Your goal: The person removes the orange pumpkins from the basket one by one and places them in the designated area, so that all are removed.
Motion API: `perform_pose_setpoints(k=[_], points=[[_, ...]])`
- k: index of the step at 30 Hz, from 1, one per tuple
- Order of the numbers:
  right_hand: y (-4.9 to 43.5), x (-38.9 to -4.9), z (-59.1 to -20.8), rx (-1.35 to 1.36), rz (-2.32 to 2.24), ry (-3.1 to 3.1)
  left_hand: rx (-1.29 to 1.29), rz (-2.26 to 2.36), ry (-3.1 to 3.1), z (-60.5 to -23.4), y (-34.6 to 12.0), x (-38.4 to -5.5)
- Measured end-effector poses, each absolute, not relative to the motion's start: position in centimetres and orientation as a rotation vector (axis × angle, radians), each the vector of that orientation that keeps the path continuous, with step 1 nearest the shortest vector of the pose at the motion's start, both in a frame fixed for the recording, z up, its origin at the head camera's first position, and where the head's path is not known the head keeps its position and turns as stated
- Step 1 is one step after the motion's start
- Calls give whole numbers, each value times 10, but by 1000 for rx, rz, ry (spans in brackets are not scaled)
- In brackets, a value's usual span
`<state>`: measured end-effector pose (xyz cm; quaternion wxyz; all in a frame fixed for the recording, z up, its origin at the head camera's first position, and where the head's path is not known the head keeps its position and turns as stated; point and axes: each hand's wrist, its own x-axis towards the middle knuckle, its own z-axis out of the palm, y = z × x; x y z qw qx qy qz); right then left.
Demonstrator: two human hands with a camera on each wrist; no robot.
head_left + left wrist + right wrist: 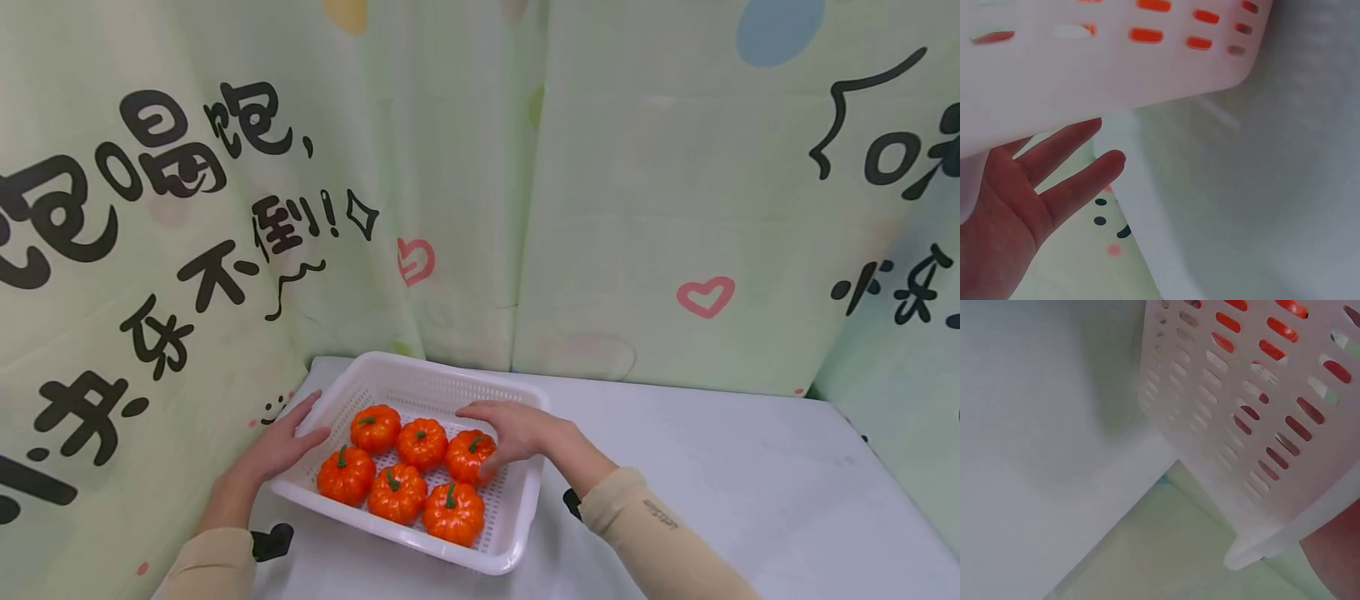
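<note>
Several small orange pumpkins [398,493] with green stems sit in a white perforated plastic basket [517,533]. At the basket's left rim is my left hand [279,446], with straight, spread fingers and the thumb reaching over the rim. In the left wrist view, those fingers [1075,181] partly pass behind the basket wall. My right hand [517,432] reaches over the right rim. Its fingers extend behind the rightmost back pumpkin [467,450], and the thumb overlaps that pumpkin's right side. The right wrist view shows the basket's perforated side [1210,394] while the rim hides the fingers.
The basket is at the left part of a white table [690,483]. A pale green curtain [600,208] with black lettering and pink hearts hangs behind the table and along both sides.
</note>
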<state>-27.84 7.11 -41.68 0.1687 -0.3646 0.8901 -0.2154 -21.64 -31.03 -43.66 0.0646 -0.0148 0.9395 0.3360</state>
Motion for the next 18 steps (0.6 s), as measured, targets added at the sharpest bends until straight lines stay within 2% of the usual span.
perform_pose_setpoints(k=[18], points=[[56, -281, -423, -995, -476, 2485, -40, 1201, 2715, -437, -312, -217]])
